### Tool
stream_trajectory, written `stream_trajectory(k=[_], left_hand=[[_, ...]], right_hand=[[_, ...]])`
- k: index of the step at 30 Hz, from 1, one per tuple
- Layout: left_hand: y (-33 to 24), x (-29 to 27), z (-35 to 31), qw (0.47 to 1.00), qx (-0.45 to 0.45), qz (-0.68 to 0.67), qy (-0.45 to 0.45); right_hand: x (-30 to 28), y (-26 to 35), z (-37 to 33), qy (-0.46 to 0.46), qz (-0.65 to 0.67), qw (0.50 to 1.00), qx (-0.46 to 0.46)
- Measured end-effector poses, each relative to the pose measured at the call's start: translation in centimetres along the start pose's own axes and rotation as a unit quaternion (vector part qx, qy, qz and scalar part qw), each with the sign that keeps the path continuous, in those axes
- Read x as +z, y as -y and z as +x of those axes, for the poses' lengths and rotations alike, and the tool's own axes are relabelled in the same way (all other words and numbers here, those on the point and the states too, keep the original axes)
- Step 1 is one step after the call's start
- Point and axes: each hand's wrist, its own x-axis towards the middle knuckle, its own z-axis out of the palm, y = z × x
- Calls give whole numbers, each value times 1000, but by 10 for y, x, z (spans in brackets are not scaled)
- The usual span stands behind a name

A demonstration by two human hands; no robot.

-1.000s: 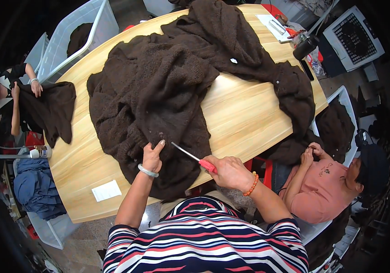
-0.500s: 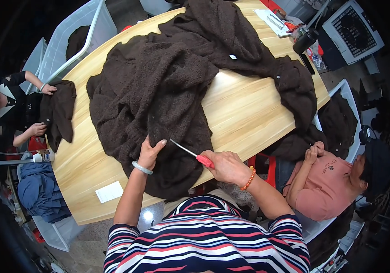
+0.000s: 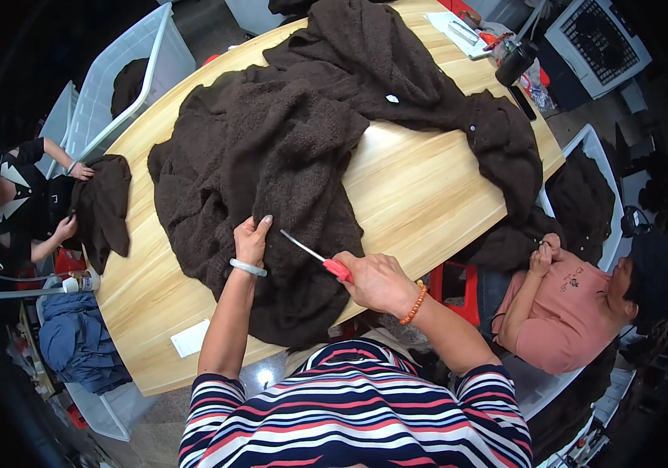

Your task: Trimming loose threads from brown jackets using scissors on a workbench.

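A heap of dark brown knitted cloth (image 3: 287,156), apparently garments, lies across the table and hangs over its near edge. My left hand (image 3: 251,244) pinches a fold of the brown garment between thumb and fingers. Just to its right, my right hand (image 3: 380,282) is closed round red-handled scissors (image 3: 337,269). The slim metal blades look closed, and their tip points up and left over the cloth, a little apart from my left fingertips. My right fingers cover most of the handle.
Wooden table (image 3: 419,187) under the cloth. A white paper slip (image 3: 191,338) lies near left; a black bottle (image 3: 516,64) and phone (image 3: 522,103) lie far right. Co-workers sit left and right, each handling brown cloth. Plastic bins (image 3: 119,78) flank the table, one holding blue cloth (image 3: 83,343).
My left hand has moved slightly up along the cloth, its pinch tighter. The scissors have shifted slightly up and left with my right hand. The left co-worker's lower hand has moved.
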Motion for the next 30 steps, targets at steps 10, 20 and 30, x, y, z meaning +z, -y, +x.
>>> stream_trajectory(k=[10, 20, 30], left_hand=[[-10, -5, -15, 998, -34, -35, 46], [-31, -2, 56, 995, -93, -34, -19], [-12, 15, -14, 987, -97, -122, 45]], right_hand=[[-1, -4, 10, -15, 2, 1000, -18], [-6, -8, 6, -73, 65, 995, -26], [-9, 1, -12, 50, 1, 998, -30]])
